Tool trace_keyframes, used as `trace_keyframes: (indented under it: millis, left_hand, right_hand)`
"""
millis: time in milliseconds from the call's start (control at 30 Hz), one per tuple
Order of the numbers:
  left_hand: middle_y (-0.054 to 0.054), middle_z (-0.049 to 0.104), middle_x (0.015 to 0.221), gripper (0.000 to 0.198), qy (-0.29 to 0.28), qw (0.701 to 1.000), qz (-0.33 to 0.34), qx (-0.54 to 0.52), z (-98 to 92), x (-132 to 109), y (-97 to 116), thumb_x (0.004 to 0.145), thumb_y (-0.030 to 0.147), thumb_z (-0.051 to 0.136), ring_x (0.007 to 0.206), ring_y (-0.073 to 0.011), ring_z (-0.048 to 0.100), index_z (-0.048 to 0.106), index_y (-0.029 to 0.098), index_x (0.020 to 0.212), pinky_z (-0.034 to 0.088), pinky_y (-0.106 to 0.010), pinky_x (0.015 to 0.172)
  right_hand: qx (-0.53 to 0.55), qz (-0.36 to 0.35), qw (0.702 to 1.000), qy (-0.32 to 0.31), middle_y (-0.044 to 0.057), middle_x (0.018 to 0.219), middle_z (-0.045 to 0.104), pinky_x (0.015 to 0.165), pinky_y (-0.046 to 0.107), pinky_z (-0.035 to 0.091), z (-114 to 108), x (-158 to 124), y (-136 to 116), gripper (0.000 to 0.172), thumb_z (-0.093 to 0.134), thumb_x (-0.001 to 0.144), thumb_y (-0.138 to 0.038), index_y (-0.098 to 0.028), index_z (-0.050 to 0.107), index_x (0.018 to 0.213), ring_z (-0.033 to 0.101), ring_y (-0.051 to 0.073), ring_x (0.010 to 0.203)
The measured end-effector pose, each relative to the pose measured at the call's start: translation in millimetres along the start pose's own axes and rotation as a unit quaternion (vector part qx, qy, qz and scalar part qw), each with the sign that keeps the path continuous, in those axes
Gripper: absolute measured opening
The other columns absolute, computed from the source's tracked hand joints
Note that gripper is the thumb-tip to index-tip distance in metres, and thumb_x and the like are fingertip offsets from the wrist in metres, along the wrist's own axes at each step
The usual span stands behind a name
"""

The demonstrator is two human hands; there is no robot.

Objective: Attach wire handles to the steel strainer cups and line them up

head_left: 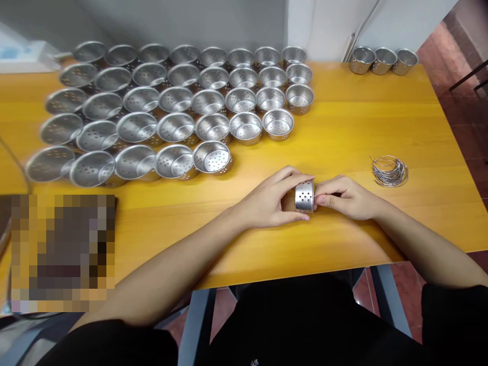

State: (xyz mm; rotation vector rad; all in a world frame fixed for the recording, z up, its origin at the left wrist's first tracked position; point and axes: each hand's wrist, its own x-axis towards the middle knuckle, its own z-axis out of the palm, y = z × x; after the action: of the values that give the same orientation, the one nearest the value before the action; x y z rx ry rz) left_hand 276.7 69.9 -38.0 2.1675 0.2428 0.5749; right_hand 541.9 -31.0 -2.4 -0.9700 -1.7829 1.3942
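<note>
Perforated cup (pixel 304 196), on its side, low over the counter (pixel 381 122) near its front edge.
Shiny steel, round holes. Left hand (pixel 272 201) grip clamped round it; right hand (pixel 348 198) grip pinched at its rim. Cup rows (pixel 183 107) behind, wire bundle (pixel 389 171) right.

A small assembly workshop: rows of identical perforated shiny metal cups (pixel 179 109) crowd the yellow wooden surface (pixel 354 132), with a bundle of bent steel wire handles (pixel 389 171) at three o'clock.

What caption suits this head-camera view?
Left hand and right hand hold a perforated metal cup; rows of cups and wire loops lie nearby.
</note>
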Motion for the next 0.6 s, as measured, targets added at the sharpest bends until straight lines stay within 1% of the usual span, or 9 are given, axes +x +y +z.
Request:
trace_keyframes:
  millis: [133, 200, 300, 433, 533, 600]
  left_hand:
    - [-0.016, 0.071, 0.140, 0.088, 0.001, 1.000, 0.003, -0.001, -0.3, 0.4, -0.3, 0.095, 0.067, 0.093, 0.126, -0.0309, 0.075, 0.062, 0.026, 0.166, 0.066, -0.050, 0.114]
    - [-0.016, 0.071, 0.141, 0.088, 0.002, 1.000, 0.001, -0.004, -0.6, 0.3, -0.4, 0.095, 0.066, 0.093, 0.126, -0.0309, 0.075, 0.062, 0.027, 0.167, 0.066, -0.050, 0.114]
    - [-0.016, 0.072, 0.141, 0.087, 0.001, 1.000, 0.001, -0.013, -1.2, 0.3, 0.0, 0.095, 0.065, 0.094, 0.126, -0.0306, 0.075, 0.063, 0.027, 0.166, 0.066, -0.051, 0.114]
    - [-0.016, 0.072, 0.142, 0.086, 0.000, 1.000, -0.004, -0.020, -2.1, -0.4, 0.6, 0.094, 0.064, 0.095, 0.126, -0.0310, 0.075, 0.063, 0.028, 0.165, 0.066, -0.053, 0.115]
    - [-0.016, 0.072, 0.142, 0.086, 0.000, 1.000, -0.006, -0.019, -2.3, -1.1, 0.8, 0.094, 0.063, 0.096, 0.127, -0.0310, 0.075, 0.063, 0.029, 0.166, 0.065, -0.053, 0.116]
    - [-0.016, 0.072, 0.142, 0.087, 0.001, 1.000, -0.008, -0.019, -2.3, -1.1, 1.3, 0.093, 0.063, 0.096, 0.126, -0.0308, 0.075, 0.063, 0.029, 0.166, 0.065, -0.052, 0.116]
  right_hand:
    - [0.009, -0.002, 1.000, -0.001, 0.003, 0.089, 0.078, 0.076, 0.025, 0.049, 1.5, 0.7, 2.0, 0.045, 0.068, 0.121, -0.050, -0.014, 0.083, 0.099, 0.064, 0.013, 0.079]
    - [0.009, -0.009, 1.000, 0.000, 0.004, 0.090, 0.079, 0.077, 0.025, 0.049, 2.2, 0.6, 3.2, 0.043, 0.067, 0.122, -0.049, -0.014, 0.083, 0.102, 0.065, 0.013, 0.080]
    - [0.003, -0.013, 1.000, 0.000, 0.002, 0.088, 0.076, 0.074, 0.024, 0.046, 1.6, -0.1, 3.8, 0.041, 0.066, 0.122, -0.046, -0.014, 0.083, 0.103, 0.061, 0.012, 0.077]
    - [-0.010, -0.007, 1.000, 0.004, -0.002, 0.080, 0.068, 0.071, 0.026, 0.042, -0.7, -0.4, 3.0, 0.044, 0.064, 0.123, -0.049, -0.015, 0.082, 0.101, 0.051, 0.011, 0.069]
    - [-0.006, -0.004, 1.000, -0.007, -0.001, 0.082, 0.067, 0.072, 0.026, 0.041, -1.0, -0.3, 1.8, 0.043, 0.064, 0.123, -0.048, -0.015, 0.081, 0.102, 0.051, 0.011, 0.071]
    - [-0.005, -0.001, 1.000, -0.011, -0.002, 0.082, 0.066, 0.072, 0.026, 0.040, -0.2, -0.7, 0.9, 0.043, 0.064, 0.123, -0.047, -0.015, 0.080, 0.098, 0.051, 0.011, 0.071]
